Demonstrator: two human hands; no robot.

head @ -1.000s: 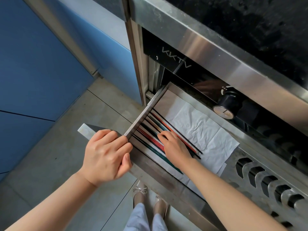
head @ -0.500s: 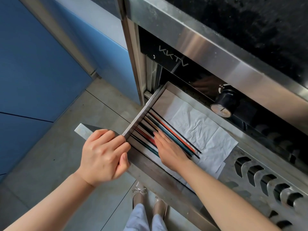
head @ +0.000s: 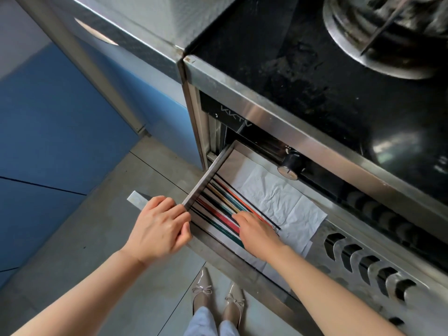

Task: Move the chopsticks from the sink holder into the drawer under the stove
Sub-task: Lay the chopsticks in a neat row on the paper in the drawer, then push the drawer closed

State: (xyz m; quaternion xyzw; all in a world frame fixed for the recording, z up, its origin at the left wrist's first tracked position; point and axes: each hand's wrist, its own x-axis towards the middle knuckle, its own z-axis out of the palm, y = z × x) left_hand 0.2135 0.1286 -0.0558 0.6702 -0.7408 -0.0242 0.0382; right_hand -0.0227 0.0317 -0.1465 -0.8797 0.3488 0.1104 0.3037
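Observation:
Several coloured chopsticks (head: 219, 201), black, red, teal and orange, lie side by side in the left part of the open steel drawer (head: 206, 175) under the stove, on white paper. My right hand (head: 257, 230) lies flat on their near ends, fingers spread and pressing down, not wrapped around any of them. My left hand (head: 160, 227) grips the drawer's front left corner, fingers curled over the edge. The near ends of the chopsticks are hidden under my right hand.
White crumpled paper (head: 278, 200) lines the drawer. A black knob (head: 291, 164) sticks out of the stove front just above the drawer. The black cooktop with a burner (head: 388, 37) is above. Blue cabinet doors (head: 60, 141) stand left; my feet (head: 218, 299) are on the grey floor.
My right hand has gone from curled on the chopsticks to flat on them and shifted slightly right. The view has tilted up, showing the cooktop. My left hand keeps its grip.

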